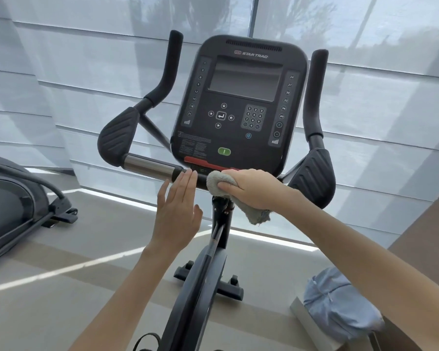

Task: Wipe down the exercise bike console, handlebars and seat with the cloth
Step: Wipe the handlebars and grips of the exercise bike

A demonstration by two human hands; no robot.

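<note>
The exercise bike's black console (241,102) faces me at the centre, its screen dark. Black handlebars (147,165) run across below it, with padded rests and upright grips on both sides. My right hand (254,190) is closed around a grey cloth (219,182), pressing it on the middle of the bar just under the console's red strip. One end of the cloth hangs down below my wrist. My left hand (179,209) is open with straight fingers, its fingertips touching the bar just left of the cloth. The seat is out of view.
The bike's post and frame (208,262) run down between my arms to its floor foot. Another exercise machine (18,206) stands at the left. A light blue garment (337,305) lies on a low ledge at the lower right. Drawn window blinds fill the background.
</note>
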